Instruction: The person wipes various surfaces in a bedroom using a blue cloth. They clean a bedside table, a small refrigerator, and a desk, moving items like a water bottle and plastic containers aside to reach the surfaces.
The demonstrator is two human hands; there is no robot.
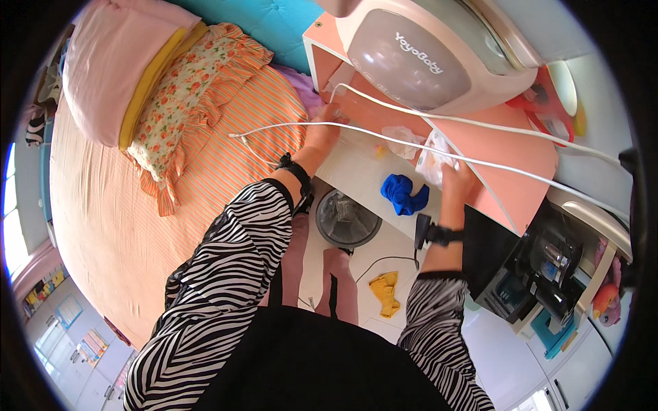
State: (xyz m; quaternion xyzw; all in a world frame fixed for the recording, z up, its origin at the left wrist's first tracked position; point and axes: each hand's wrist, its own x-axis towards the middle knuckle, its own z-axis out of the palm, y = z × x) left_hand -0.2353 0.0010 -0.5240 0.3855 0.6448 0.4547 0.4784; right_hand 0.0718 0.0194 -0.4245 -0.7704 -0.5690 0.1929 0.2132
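Left hand (pixel 330 118): reached forward to the open side of a pink cabinet (pixel 504 146), a white cable (pixel 411 140) crossing in front of it. Its fingers are partly hidden; we cannot tell whether they stand wide or narrow, or hold anything.

Right hand (pixel 459 179): closed on a white patterned item (pixel 432 164), held up at the cabinet's front edge. Cloth or packet, we cannot tell. The same cable runs over it.

Just left of that item we note a crumpled clear bag (pixel 403 142), and farther left a small orange-yellow piece (pixel 380 151). A bunched blue cloth (pixel 403 195) lies below them, near the edge of a pale panel (pixel 349 168).

Black straps (pixel 444 236) ring both wrists; the sleeves (pixel 240 226) are zebra-striped.

Below the panel, a round dark bin (pixel 348 219) stands on the floor (pixel 404 274), and a yellow cloth (pixel 385 294) lies well apart from it, to the right. Above the cabinet we see a large pink appliance (pixel 418 58). To our left: a bed (pixel 103 226) with a floral pillow (pixel 188 103).
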